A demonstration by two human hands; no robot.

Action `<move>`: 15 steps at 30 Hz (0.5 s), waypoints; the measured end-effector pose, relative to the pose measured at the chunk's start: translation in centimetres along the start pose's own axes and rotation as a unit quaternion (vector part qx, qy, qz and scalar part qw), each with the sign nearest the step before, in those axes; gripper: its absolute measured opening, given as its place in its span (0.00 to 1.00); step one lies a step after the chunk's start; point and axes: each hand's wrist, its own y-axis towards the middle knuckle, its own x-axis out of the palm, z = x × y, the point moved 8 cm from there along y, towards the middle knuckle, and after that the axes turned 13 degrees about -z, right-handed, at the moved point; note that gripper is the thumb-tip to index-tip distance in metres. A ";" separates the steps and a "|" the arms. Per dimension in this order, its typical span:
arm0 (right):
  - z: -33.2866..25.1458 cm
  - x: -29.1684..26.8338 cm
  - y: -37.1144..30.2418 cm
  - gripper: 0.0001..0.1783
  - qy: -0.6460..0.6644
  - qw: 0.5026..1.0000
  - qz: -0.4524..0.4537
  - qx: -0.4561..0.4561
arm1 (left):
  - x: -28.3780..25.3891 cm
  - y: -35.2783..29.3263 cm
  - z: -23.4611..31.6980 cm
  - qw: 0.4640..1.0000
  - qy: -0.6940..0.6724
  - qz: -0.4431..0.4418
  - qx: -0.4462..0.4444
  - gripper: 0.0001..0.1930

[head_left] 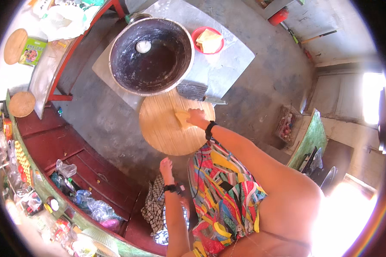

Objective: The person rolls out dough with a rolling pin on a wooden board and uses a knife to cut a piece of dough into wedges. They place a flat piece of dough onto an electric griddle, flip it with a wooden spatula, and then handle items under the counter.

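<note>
My right hand [197, 118] reaches over a round wooden board [158, 128] and has its fingers closed on a flat pale-yellow piece [182, 118], whose kind I cannot make out. My left hand [166, 170] hovers by the board's near edge, fingers loosely bent, with nothing seen in it. Just beyond the board lies a cleaver [193, 91], its dark broad blade on the grey table and its handle pointing right. A large dark basin [152, 79], dusted white inside, holds a white round lump [143, 46]. To its right, a red plate [221, 46] bears pale-yellow triangular pieces [209, 40].
The grey table [238, 55] has a corner jutting right. Dark red boards [51, 132] with plastic bags [94, 205] run along my left. A checked cloth [154, 205] hangs near my left forearm. A basket [287, 122] and a green panel [309, 143] stand at right.
</note>
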 end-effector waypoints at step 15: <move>6.5 -14.5 -2.4 0.23 0.022 0.991 0.036 -0.124 | 0.4 -5.7 -4.8 0.994 -0.072 0.066 -0.049 0.10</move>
